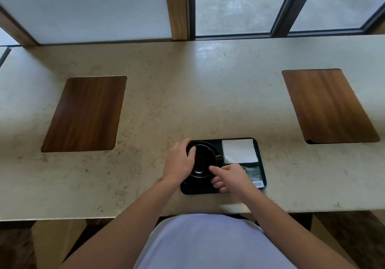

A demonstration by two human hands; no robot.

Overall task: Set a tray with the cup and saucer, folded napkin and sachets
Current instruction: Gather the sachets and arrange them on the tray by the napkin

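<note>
A black tray [200,190] lies near the counter's front edge. On its left half stands a black cup [203,160] on a black saucer [210,146]. My left hand [179,161] grips the cup's left rim, thumb inside. My right hand [230,177] touches the cup's right rim with its index finger; its other fingers are curled over the tray. A white folded napkin [239,151] lies in the tray's far right corner. Sachets [255,177] lie in the near right part, partly hidden by my right hand.
The beige stone counter [187,102] has two inset wooden panels, one at the left [85,113] and one at the right [329,105]. A window and wooden frame run along the back edge.
</note>
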